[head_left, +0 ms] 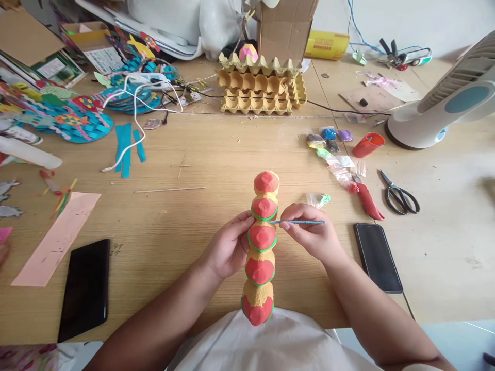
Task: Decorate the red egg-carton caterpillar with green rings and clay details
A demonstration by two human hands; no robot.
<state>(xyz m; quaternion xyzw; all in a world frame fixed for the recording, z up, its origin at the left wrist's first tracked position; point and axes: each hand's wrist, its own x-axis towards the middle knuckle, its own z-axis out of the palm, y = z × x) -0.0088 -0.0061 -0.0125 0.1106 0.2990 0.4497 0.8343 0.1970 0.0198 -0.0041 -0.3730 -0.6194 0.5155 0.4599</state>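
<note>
Pinching thin blue stick, right grip; left grip closed on egg-carton strip between them. Red covering on all five cups; green edging on four, none visible on farthest.

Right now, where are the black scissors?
In the head view, the scissors lie on the right, beside the red-handled tool and beyond the right phone.

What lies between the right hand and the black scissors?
In the head view, a red-handled tool lies on the table between the right hand and the black scissors, closer to the scissors.
</note>
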